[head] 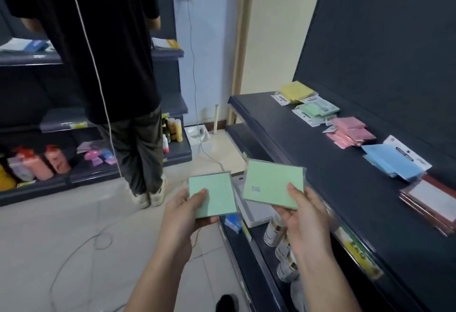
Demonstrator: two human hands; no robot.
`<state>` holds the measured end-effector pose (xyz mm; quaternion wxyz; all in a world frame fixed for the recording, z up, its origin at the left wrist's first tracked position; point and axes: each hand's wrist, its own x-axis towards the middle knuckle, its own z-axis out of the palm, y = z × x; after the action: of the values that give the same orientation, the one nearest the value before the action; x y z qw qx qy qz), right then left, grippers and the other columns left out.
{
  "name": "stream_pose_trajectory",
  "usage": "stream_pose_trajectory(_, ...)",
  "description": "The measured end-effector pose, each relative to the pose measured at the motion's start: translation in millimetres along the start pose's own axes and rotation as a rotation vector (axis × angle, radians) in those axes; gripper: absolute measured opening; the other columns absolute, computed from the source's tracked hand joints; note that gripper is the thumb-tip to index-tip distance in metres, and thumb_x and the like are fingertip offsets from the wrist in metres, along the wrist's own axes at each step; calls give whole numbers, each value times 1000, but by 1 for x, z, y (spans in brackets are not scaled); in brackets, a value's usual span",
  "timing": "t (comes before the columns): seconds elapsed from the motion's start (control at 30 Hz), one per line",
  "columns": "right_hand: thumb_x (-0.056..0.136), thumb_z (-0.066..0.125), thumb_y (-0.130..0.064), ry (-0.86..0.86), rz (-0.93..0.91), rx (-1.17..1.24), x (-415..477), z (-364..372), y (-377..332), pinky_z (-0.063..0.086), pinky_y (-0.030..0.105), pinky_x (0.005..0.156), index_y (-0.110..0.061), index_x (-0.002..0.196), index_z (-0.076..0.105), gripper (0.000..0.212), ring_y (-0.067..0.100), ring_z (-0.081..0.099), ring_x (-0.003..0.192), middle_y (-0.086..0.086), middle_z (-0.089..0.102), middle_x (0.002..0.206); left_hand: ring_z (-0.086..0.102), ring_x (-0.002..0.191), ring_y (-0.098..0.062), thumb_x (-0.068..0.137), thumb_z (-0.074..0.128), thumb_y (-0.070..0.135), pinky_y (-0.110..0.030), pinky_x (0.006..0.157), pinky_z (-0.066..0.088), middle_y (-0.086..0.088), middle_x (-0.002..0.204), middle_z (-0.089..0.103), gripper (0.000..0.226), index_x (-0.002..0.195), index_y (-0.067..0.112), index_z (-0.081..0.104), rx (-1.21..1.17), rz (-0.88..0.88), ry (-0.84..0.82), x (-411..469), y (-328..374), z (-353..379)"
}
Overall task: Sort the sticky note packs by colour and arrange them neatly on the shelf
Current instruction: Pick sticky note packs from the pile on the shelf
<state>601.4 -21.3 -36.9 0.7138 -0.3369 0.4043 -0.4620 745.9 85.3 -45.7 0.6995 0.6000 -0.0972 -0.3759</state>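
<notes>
My left hand (pixel 187 213) holds a green sticky note pack (pixel 214 193), thumb on top. My right hand (pixel 301 215) grips a second green pack (pixel 269 181) just to its right. Both packs hover off the front edge of the dark shelf (pixel 308 158). Along the shelf's back lie a yellow pile (pixel 294 91), a green pile (pixel 313 110), a pink pile (pixel 350 131) and a blue pile (pixel 392 161), running from far to near.
A person in black (pixel 111 65) stands at the left shelving with bottles (pixel 37 163). A cable (pixel 98 237) trails over the floor. Rose-coloured flat packs (pixel 431 203) lie at the shelf's near right. Cans (pixel 278 232) and a white tray (pixel 251 213) sit on the lower shelf.
</notes>
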Motion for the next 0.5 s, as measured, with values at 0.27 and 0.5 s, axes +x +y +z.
stream_pose_trajectory(0.27, 90, 50, 1, 80, -5, 84, 160, 71, -28, 55, 30, 68, -9, 97, 60, 16, 18, 68, 80, 8, 71, 88, 61, 61, -17, 92, 45, 2, -26, 48, 56, -8, 75, 62, 15, 85, 6, 57, 18, -37, 18, 155, 68, 77)
stream_pose_trajectory(0.5, 94, 50, -8, 316, -132, -63, 258, 71, -60, 42, 26, 69, -14, 106, 61, 18, 15, 58, 82, 2, 68, 97, 62, 69, -15, 92, 44, 0, -25, 57, 56, -4, 82, 67, 20, 94, 10, 61, 192, -56, -237, 251, 84, 156)
